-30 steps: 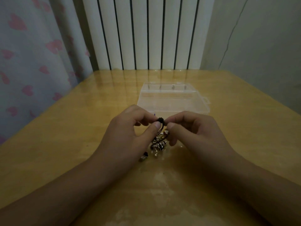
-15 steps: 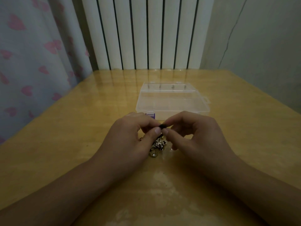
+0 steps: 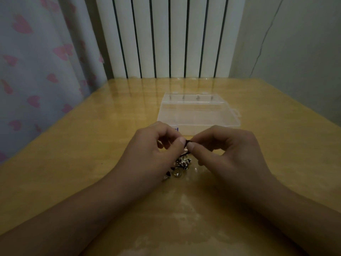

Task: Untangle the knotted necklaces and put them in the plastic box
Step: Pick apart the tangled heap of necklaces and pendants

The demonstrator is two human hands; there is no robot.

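Both forearms reach in from the near edge and meet over the middle of the wooden tabletop (image 3: pixel 77 156). The left hand (image 3: pixel 155 154) and right hand (image 3: pixel 227 154) face each other with fingers curled, thumb and forefinger of each pinching the same dark knot of cord (image 3: pixel 187 142) between them. Below that pinch, the tangled necklaces (image 3: pixel 181 164) hang down, their shiny beads and charms resting on the tabletop. The clear plastic box (image 3: pixel 198 113) sits just beyond the hands.

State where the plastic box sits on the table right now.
In the head view, the plastic box sits closed at the table's centre, just beyond both hands and in front of the white radiator.
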